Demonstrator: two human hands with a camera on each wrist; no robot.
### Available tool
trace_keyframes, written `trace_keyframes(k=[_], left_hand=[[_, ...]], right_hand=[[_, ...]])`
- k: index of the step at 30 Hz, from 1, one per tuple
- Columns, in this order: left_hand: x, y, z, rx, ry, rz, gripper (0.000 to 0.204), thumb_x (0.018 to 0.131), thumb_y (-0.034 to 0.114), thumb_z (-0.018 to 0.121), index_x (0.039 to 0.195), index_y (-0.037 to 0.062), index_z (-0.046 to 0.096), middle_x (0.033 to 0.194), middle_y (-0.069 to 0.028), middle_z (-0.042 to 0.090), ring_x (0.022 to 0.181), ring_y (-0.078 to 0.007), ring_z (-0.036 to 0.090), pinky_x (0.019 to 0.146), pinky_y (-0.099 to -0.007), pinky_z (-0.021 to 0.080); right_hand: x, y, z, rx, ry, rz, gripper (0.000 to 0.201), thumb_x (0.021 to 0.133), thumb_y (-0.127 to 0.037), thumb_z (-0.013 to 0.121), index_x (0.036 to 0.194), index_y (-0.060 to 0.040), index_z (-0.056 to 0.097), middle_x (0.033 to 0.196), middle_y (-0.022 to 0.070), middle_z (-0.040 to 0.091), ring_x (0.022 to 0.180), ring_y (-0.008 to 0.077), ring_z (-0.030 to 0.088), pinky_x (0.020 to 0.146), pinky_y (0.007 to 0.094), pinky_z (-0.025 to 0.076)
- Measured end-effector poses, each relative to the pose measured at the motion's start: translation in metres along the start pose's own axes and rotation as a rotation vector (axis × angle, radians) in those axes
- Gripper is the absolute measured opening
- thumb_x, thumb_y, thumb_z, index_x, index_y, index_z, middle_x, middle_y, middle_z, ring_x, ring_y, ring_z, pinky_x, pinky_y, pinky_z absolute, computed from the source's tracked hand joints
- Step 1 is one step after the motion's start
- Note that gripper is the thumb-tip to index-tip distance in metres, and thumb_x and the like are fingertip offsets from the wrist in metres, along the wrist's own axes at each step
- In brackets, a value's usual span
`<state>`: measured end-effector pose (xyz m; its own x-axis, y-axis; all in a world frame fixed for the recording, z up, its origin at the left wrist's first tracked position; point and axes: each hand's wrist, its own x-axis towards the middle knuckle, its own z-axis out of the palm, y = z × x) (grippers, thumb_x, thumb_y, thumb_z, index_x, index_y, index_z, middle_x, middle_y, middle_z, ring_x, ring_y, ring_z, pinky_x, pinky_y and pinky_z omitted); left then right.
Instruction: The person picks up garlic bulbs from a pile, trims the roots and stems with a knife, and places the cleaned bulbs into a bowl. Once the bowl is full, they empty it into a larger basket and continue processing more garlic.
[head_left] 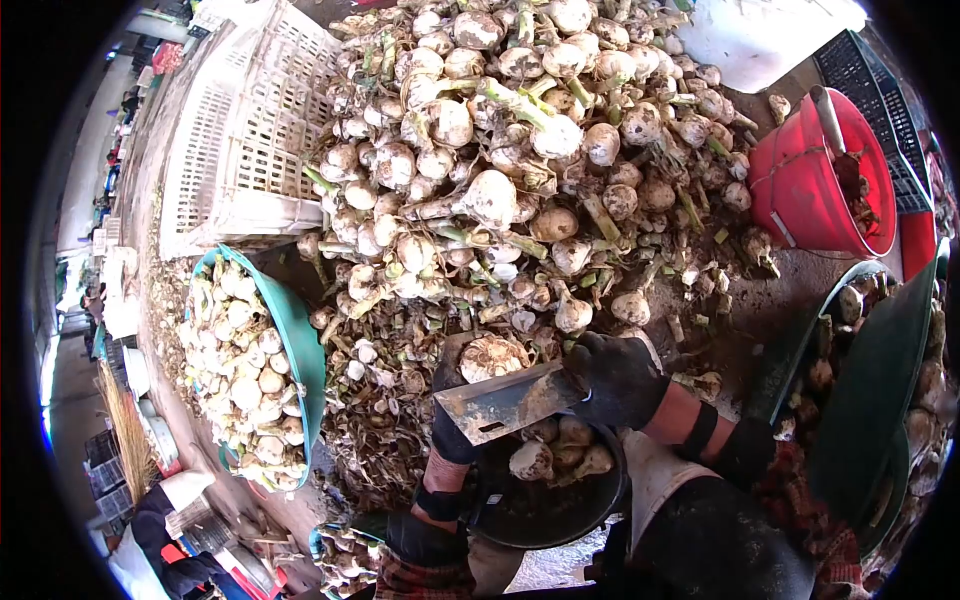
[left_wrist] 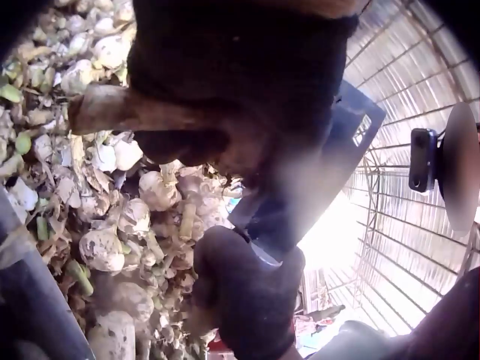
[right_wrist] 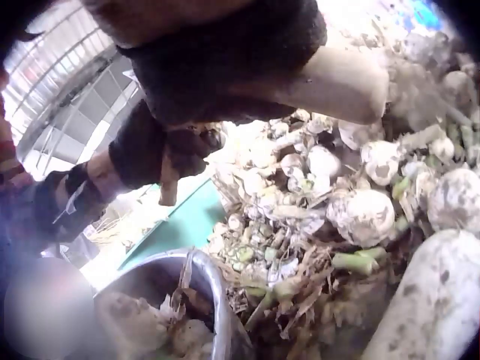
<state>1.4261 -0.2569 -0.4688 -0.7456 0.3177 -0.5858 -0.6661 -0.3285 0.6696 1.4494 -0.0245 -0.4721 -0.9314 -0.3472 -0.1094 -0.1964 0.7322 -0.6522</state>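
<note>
A dark-gloved left hand (head_left: 452, 438) holds a garlic bulb (head_left: 492, 358) with its pale, rough face upward. The bulb's cut stem (left_wrist: 112, 109) sticks out of the fist in the left wrist view. In the right hand (head_left: 617, 383), also gloved, is a cleaver, its wooden handle (right_wrist: 341, 84) gripped in the palm. The broad, dirt-stained blade (head_left: 505, 402) lies across in front of the bulb and overlaps the left hand in the head view. Below both hands, a black tub (head_left: 500, 525) holds several trimmed bulbs (head_left: 532, 460).
A large heap of garlic bulbs (head_left: 490, 200) fills the floor ahead, with trimmings (head_left: 385, 435) before it. At the left stand a white crate (head_left: 245, 130) and a green tub (head_left: 300, 345) full of bulbs. A red bucket (head_left: 800, 185) and another green tub (head_left: 870, 400) are at the right.
</note>
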Motion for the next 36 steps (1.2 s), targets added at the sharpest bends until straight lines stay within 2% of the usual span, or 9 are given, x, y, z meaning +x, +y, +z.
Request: trace_keyframes(k=[2, 8, 12, 19, 21, 22, 26, 28, 36], left_hand=[[0.009, -0.011, -0.012, 0.792, -0.275, 0.504, 0.066, 0.078, 0.014, 0.071, 0.132, 0.0025, 0.036, 0.122, -0.0144, 0.056, 0.108, -0.0226, 0.057, 0.091, -0.0375, 0.049], [-0.007, 0.007, 0.030, 0.245, -0.016, -0.187, 0.070, 0.068, 0.019, 0.080, 0.125, 0.0013, 0.042, 0.106, -0.0071, 0.063, 0.101, -0.0196, 0.059, 0.095, -0.0375, 0.044], [0.000, -0.006, 0.020, 1.122, -0.181, 0.467, 0.071, 0.066, 0.015, 0.082, 0.122, -0.0015, 0.043, 0.104, -0.0084, 0.063, 0.102, -0.0192, 0.058, 0.093, -0.0355, 0.045], [-0.024, -0.007, 0.020, 0.392, -0.023, 0.036, 0.070, 0.063, 0.022, 0.084, 0.118, -0.0013, 0.049, 0.105, -0.0105, 0.063, 0.097, -0.0207, 0.060, 0.089, -0.0365, 0.048], [-0.029, 0.021, 0.024, 0.814, -0.390, 0.349, 0.073, 0.065, 0.020, 0.079, 0.125, 0.0016, 0.043, 0.111, -0.0113, 0.060, 0.098, -0.0205, 0.061, 0.085, -0.0360, 0.051], [-0.036, 0.024, 0.027, 0.569, -0.227, 0.130, 0.078, 0.062, 0.030, 0.084, 0.123, 0.0015, 0.045, 0.112, -0.0112, 0.059, 0.098, -0.0202, 0.060, 0.084, -0.0345, 0.051], [-0.005, 0.032, 0.022, 0.753, 0.045, 0.499, 0.069, 0.075, 0.032, 0.077, 0.126, 0.0035, 0.042, 0.111, -0.0119, 0.057, 0.099, -0.0251, 0.059, 0.083, -0.0357, 0.052], [0.006, 0.014, -0.003, 0.213, 0.281, 0.394, 0.059, 0.079, 0.025, 0.073, 0.125, 0.0023, 0.044, 0.109, -0.0135, 0.058, 0.103, -0.0266, 0.058, 0.088, -0.0375, 0.051], [0.013, -0.035, 0.049, -0.489, 0.033, 0.324, 0.048, 0.078, 0.007, 0.064, 0.122, -0.0009, 0.045, 0.117, -0.0155, 0.056, 0.113, -0.0314, 0.054, 0.101, -0.0439, 0.045]], right_hand=[[0.000, 0.007, 0.004, 0.005, 0.016, -0.033, 0.039, 0.067, -0.037, 0.072, 0.085, -0.0062, 0.058, 0.081, 0.0133, 0.055, 0.067, 0.0315, 0.060, 0.055, 0.0412, 0.049], [-0.006, 0.030, 0.027, 0.068, 0.084, -0.059, 0.044, 0.068, -0.044, 0.071, 0.090, -0.0065, 0.062, 0.085, 0.0139, 0.057, 0.072, 0.0321, 0.061, 0.058, 0.0416, 0.050], [-0.007, 0.038, 0.031, 0.077, 0.110, -0.049, 0.050, 0.064, -0.047, 0.073, 0.090, -0.0067, 0.062, 0.086, 0.0129, 0.057, 0.070, 0.0317, 0.061, 0.057, 0.0411, 0.049], [-0.009, 0.063, 0.057, -0.084, 0.233, 0.039, 0.034, 0.067, -0.035, 0.070, 0.085, -0.0073, 0.063, 0.072, 0.0134, 0.059, 0.061, 0.0327, 0.060, 0.054, 0.0403, 0.049], [-0.014, 0.074, 0.035, -0.050, 0.177, 0.322, 0.022, 0.068, -0.025, 0.066, 0.077, -0.0055, 0.062, 0.065, 0.0158, 0.059, 0.059, 0.0349, 0.060, 0.053, 0.0423, 0.049], [-0.016, 0.072, 0.029, -0.039, 0.212, 0.394, 0.021, 0.068, -0.024, 0.066, 0.075, -0.0049, 0.062, 0.065, 0.0166, 0.060, 0.060, 0.0354, 0.061, 0.053, 0.0429, 0.049], [-0.012, 0.042, 0.016, 0.129, 0.362, 0.300, 0.025, 0.073, -0.027, 0.065, 0.086, -0.0056, 0.064, 0.069, 0.0180, 0.062, 0.062, 0.0368, 0.062, 0.054, 0.0443, 0.050], [-0.006, 0.020, 0.012, 0.285, 0.357, 0.324, 0.016, 0.070, -0.017, 0.065, 0.068, -0.0036, 0.058, 0.058, 0.0179, 0.055, 0.055, 0.0351, 0.059, 0.049, 0.0398, 0.046], [0.004, 0.000, 0.015, 0.463, 0.473, 0.238, 0.014, 0.074, -0.016, 0.064, 0.068, -0.0040, 0.058, 0.058, 0.0169, 0.056, 0.054, 0.0354, 0.058, 0.048, 0.0400, 0.045]])
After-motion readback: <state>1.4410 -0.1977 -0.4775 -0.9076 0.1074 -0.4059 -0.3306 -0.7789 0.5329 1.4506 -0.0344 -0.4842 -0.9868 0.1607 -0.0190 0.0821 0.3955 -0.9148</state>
